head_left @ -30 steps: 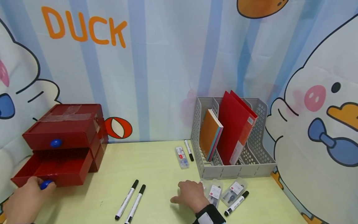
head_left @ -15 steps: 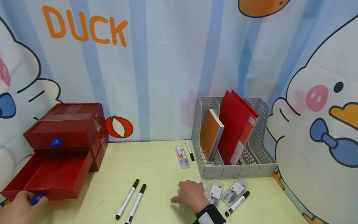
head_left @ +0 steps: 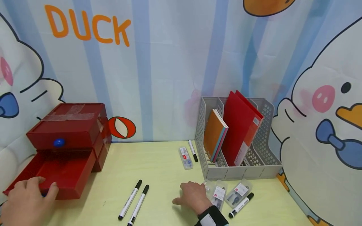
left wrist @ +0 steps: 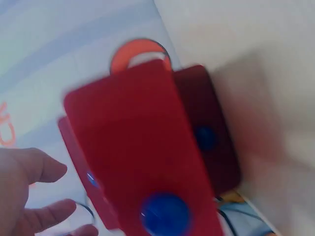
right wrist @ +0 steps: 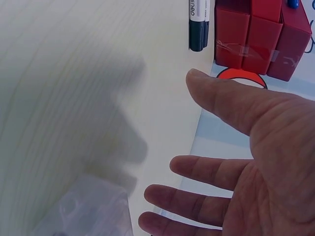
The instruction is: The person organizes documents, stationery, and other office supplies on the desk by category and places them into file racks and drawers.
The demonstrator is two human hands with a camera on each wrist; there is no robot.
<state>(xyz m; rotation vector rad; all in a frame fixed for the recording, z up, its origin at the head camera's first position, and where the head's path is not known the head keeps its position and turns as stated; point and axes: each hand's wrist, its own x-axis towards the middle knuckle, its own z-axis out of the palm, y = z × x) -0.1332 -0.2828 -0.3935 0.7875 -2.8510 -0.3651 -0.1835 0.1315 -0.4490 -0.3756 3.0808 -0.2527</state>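
Clearly, a red drawer (head_left: 68,172) juts out at eight o'clock.
Left hand (head_left: 28,201), fingers spread, sits by the knob (left wrist: 166,215), presumably for pulling; right hand (head_left: 194,197), fingers parted, hovers at six o'clock.

Left hand (head_left: 29,199) shows its back, fingers loosely bent, thumb apart from them. Right hand (head_left: 195,197) also shows its back; thumb extended, fingers relaxed, slightly separated.
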